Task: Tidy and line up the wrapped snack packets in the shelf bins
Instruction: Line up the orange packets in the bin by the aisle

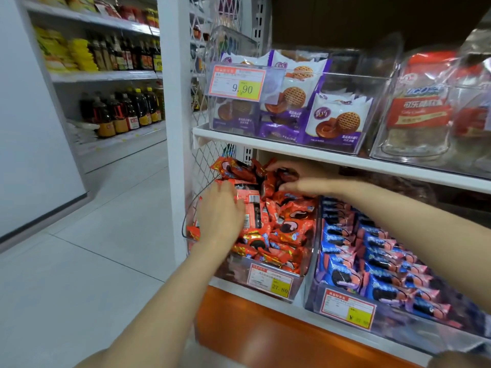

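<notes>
— What's in the clear plastic bin point(300, 285)?
— Red-orange wrapped snack packets point(289, 227), heaped loose.
— And the hands?
— Left hand point(220, 216) lies flat, fingers spread, pressing packets at the bin's left side. Right hand point(295, 181), arm outstretched, pinches one packet at the bin's back.

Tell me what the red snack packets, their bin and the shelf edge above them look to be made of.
The red snack packets look like thin glossy film, perhaps foil-lined: they glint and crinkle. The bin is clear rigid plastic; packets show through its front wall. The shelf edge is smooth white, probably painted metal, though that is uncertain.
</notes>
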